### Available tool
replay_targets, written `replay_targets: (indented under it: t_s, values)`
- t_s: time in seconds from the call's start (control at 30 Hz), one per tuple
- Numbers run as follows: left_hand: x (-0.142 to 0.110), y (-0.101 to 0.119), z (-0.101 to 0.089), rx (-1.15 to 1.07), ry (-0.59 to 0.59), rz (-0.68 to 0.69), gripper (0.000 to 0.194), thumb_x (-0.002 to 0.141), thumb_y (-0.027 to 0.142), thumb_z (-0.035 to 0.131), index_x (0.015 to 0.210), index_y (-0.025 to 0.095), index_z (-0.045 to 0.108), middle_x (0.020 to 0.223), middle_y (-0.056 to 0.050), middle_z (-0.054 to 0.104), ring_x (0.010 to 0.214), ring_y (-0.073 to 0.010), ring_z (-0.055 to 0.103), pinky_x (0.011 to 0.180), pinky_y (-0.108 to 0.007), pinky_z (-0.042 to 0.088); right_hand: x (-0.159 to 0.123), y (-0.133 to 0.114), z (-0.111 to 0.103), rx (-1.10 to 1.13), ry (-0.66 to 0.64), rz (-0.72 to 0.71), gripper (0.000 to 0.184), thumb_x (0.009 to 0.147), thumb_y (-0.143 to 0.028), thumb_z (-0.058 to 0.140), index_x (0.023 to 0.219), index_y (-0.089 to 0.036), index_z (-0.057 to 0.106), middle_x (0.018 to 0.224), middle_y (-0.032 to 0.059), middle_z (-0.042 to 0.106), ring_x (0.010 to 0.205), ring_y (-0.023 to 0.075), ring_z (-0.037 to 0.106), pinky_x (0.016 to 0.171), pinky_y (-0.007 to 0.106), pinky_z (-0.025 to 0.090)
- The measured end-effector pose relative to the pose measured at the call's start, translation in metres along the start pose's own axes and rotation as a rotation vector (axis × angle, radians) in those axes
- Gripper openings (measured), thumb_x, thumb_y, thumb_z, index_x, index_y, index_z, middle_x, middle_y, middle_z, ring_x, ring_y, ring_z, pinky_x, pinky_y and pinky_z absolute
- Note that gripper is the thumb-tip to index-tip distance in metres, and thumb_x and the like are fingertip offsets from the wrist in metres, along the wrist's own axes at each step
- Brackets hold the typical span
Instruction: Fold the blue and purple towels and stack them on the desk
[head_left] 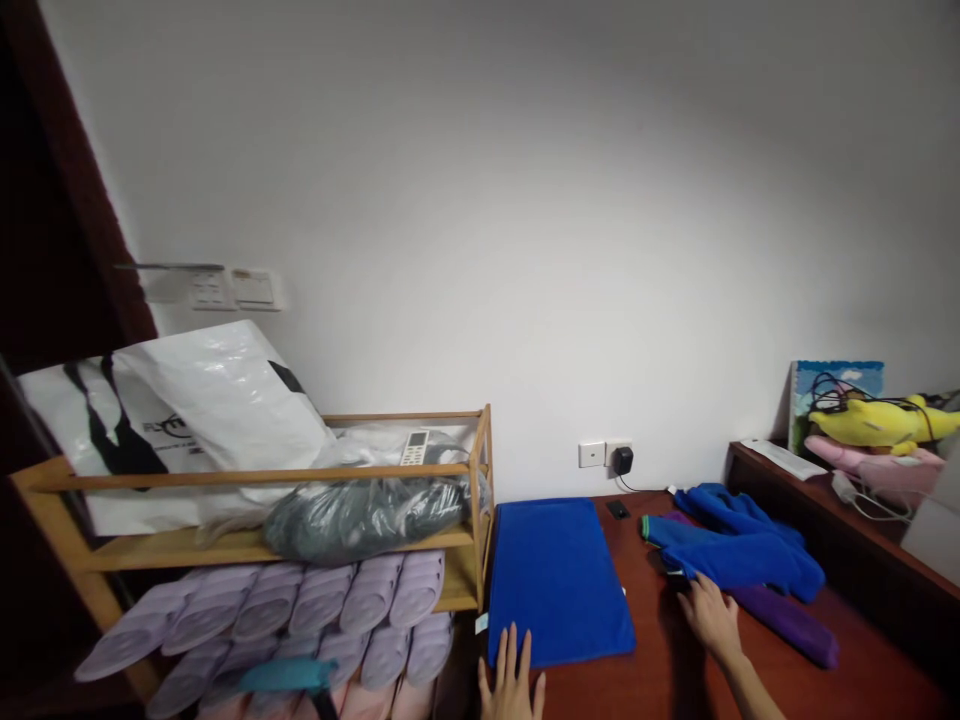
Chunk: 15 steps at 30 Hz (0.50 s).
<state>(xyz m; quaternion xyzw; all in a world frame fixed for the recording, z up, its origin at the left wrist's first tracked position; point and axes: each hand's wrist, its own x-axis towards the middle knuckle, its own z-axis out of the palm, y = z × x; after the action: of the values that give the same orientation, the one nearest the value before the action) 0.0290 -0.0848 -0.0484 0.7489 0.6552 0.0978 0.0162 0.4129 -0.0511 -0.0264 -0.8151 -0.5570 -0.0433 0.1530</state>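
Observation:
A blue cloth [559,580], folded into a flat rectangle, lies on the reddish-brown tabletop [645,690]. My left hand [511,682] rests at its front edge, fingers stretched out and spread. To the right, a rumpled pile of blue cloth [750,545] lies loosely, with a purple cloth [787,625] sticking out beneath it. My right hand [711,615] reaches the near edge of this pile, its fingers apart and slightly bent. Beside those fingertips is a small dark object [677,578], partly covered, whose kind I cannot make out.
A wooden rack [285,480] on the left holds white bags [217,420], a plastic-wrapped dark bundle [367,520], a remote control [415,447] and lilac slippers [322,600]. A black plug [622,460] sits in the wall socket. Yellow [862,422] and pink soft items lie on the raised right shelf.

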Motion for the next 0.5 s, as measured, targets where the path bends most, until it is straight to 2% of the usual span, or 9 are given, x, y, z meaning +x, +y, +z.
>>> replay_targets:
  t_s: [0.17,0.27,0.33,0.4,0.43,0.5]
  values:
    - [-0.003,0.001,-0.009,0.013,0.043,0.022,0.053,0.089,0.035,0.027,0.14,0.023,0.025,0.15,-0.006,0.018,0.139,-0.0249,0.019,0.109,-0.058,0.015,0.019,0.033,-0.062,-0.008,0.142,0.027,0.05,0.085,-0.039,0.027,0.12,-0.02,0.057,0.14,0.0123,0.044,0.13,0.0241,0.038,0.097,0.051,0.032]
    - [-0.005,0.003,-0.011,0.033,0.057,0.03,0.053,0.089,0.036,0.027,0.141,0.023,0.026,0.151,-0.006,0.018,0.139,-0.0247,0.019,0.11,-0.057,0.014,0.007,0.05,-0.098,0.009,0.225,-0.062,0.048,0.086,-0.043,0.029,0.119,-0.023,0.057,0.14,0.01,0.045,0.13,0.0232,0.037,0.099,0.048,0.032]
    - [-0.005,0.004,-0.012,0.052,0.043,0.021,0.053,0.089,0.036,0.028,0.14,0.023,0.027,0.151,-0.006,0.019,0.139,-0.0249,0.019,0.11,-0.056,0.014,-0.024,0.048,-0.109,0.047,0.259,-0.168,0.046,0.086,-0.045,0.033,0.117,-0.022,0.059,0.139,0.0107,0.047,0.128,0.0238,0.04,0.101,0.046,0.031]
    - [-0.004,0.005,-0.012,0.075,0.04,0.014,0.053,0.088,0.036,0.027,0.14,0.023,0.028,0.151,-0.007,0.02,0.139,-0.0252,0.018,0.11,-0.057,0.013,-0.071,0.033,-0.105,0.097,0.209,-0.238,0.046,0.085,-0.045,0.037,0.116,-0.021,0.061,0.136,0.0129,0.049,0.125,0.0255,0.043,0.104,0.045,0.029]
    - [-0.004,0.006,-0.012,0.086,0.046,0.014,0.053,0.088,0.035,0.027,0.14,0.023,0.028,0.151,-0.007,0.019,0.14,-0.0254,0.017,0.11,-0.057,0.012,-0.095,0.022,-0.099,0.125,0.149,-0.249,0.045,0.084,-0.044,0.039,0.115,-0.021,0.062,0.134,0.0133,0.051,0.122,0.0264,0.046,0.104,0.044,0.029]
    - [-0.004,0.007,-0.012,0.103,0.063,0.018,0.054,0.089,0.034,0.026,0.141,0.022,0.027,0.151,-0.008,0.019,0.14,-0.0257,0.015,0.11,-0.057,0.011,-0.138,-0.004,-0.084,0.195,-0.117,-0.335,0.041,0.08,-0.04,0.045,0.116,-0.027,0.061,0.128,0.0103,0.057,0.117,0.0263,0.05,0.104,0.043,0.031]
